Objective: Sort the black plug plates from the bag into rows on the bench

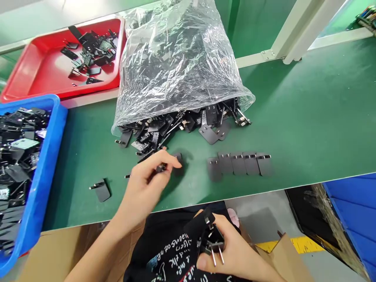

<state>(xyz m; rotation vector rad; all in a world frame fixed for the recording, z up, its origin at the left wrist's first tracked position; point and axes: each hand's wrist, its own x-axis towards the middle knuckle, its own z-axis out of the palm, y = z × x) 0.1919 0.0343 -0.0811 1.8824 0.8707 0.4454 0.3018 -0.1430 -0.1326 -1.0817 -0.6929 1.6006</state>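
My left hand [147, 184] is over the bench with its fingers curled. A small black plug piece [161, 168] shows between the thumb and fingers. Its index fingertip reaches the edge of a flat black plug plate [178, 164] on the bench; whether it grips that plate I cannot tell. Close to my body, my right hand [232, 246] is closed around several black plug parts [210, 235], with two long metal prongs sticking out. Right of the left hand lies a row of several black plug plates [239, 164]. A single plate [102, 190] lies to the left.
A clear plastic bag [176, 58] spills black plug parts [164, 131] onto the green bench [308, 117]. At the left are a red tray [44, 70] and a blue bin [53, 145], both holding similar parts. A white metal post [299, 31] stands at the back right.
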